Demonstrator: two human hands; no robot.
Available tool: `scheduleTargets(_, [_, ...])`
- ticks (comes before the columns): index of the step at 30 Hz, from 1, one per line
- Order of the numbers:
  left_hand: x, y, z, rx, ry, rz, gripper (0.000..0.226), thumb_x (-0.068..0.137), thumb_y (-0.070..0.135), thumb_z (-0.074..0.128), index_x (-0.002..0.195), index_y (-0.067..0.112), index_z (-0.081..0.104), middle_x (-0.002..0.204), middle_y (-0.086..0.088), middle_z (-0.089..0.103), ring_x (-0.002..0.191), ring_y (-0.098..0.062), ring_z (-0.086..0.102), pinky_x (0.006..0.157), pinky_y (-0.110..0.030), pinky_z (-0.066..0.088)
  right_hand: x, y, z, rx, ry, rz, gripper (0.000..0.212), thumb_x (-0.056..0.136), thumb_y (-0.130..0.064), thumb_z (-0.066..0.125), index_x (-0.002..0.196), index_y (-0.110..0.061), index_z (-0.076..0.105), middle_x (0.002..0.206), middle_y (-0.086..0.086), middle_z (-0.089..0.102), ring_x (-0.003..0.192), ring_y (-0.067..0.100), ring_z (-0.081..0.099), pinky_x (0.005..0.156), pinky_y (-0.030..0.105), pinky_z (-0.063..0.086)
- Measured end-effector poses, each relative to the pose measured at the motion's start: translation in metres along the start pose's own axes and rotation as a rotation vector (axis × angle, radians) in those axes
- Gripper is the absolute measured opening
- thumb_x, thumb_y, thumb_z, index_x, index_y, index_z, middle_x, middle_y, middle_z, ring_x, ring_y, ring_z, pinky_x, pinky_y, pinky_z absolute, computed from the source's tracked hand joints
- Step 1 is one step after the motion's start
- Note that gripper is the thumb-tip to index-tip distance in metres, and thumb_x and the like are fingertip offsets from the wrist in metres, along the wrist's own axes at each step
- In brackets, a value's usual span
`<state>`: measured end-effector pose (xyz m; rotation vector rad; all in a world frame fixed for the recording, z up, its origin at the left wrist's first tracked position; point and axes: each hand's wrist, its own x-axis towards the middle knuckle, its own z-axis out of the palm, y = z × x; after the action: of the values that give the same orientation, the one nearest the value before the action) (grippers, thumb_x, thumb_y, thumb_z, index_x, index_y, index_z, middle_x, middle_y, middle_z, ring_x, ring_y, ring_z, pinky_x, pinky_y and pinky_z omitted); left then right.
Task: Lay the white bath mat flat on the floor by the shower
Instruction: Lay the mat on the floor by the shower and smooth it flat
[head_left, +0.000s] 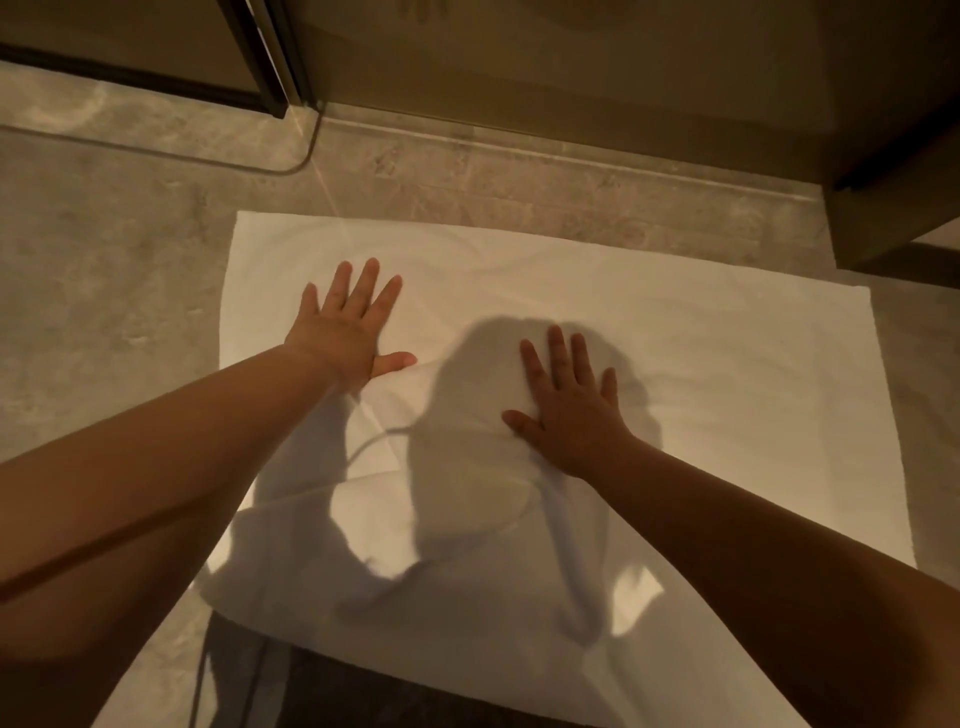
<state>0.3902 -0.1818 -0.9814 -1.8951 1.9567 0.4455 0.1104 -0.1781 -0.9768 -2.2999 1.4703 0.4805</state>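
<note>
The white bath mat (701, 364) lies spread out on the stone floor, its far edge close to the shower threshold (571, 150). A few soft creases run across its middle. My left hand (345, 327) rests palm down on the mat's left half, fingers spread. My right hand (571, 405) presses flat near the centre, fingers apart, in the shadow of my head. Neither hand grips the cloth.
A glass shower door (291, 78) with a dark frame stands open at the upper left. A dark cabinet or wall corner (893, 171) juts in at the upper right, near the mat's far right corner. Grey stone floor (104, 291) extends to the left.
</note>
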Motion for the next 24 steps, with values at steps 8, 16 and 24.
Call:
scheduleTargets(8, [-0.025,0.006,-0.009,0.094,0.108,0.041,0.074,0.095,0.057,0.019,0.149,0.018,-0.015,0.158,-0.008,-0.020,0.145,-0.028,-0.014,0.114,-0.053,-0.001,-0.002,0.000,-0.006,0.040,0.027,0.007,0.078,0.091,-0.060,0.030,0.148,-0.026,-0.010,0.158,0.008,-0.016,0.144,0.029,-0.013,0.115,0.053,0.006])
scheduleTargets(16, [-0.119,0.019,0.038,0.036,0.258,0.235,0.068,0.094,0.048,0.014,0.151,0.010,0.009,0.158,-0.012,0.004,0.145,-0.032,0.004,0.116,-0.049,0.010,-0.074,-0.031,0.026,0.169,0.167,-0.325,0.074,0.090,-0.062,0.023,0.150,-0.025,0.001,0.159,0.004,-0.004,0.145,0.021,-0.009,0.116,0.039,0.000])
scheduleTargets(24, [-0.144,0.014,0.055,0.204,-0.082,0.155,0.095,0.084,0.074,0.023,0.137,0.019,-0.034,0.152,-0.009,-0.032,0.142,-0.031,-0.022,0.115,-0.053,0.006,-0.090,-0.028,0.040,-0.121,-0.083,-0.346,0.083,0.089,-0.059,0.035,0.149,-0.023,-0.009,0.156,0.012,-0.018,0.142,0.031,-0.019,0.114,0.050,0.001])
